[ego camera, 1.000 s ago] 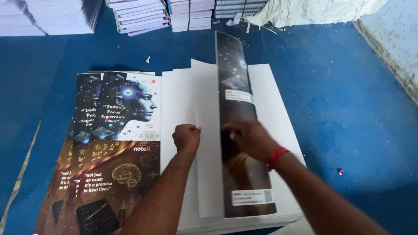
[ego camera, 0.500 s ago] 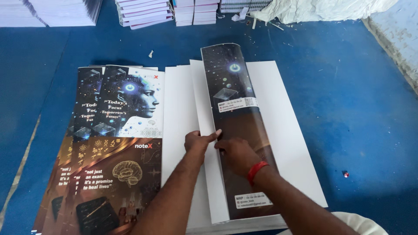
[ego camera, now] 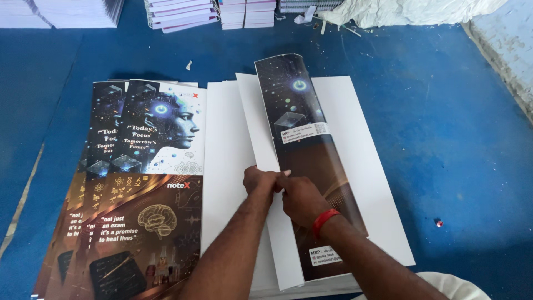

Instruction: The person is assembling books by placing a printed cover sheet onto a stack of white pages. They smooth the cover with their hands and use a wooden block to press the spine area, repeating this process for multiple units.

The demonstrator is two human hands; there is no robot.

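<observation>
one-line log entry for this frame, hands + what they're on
left hand: pinching edge of folded cover sheet | right hand: pressing same sheet | sheet: atop white sheet stack | printed covers pile: left, untouched
</observation>
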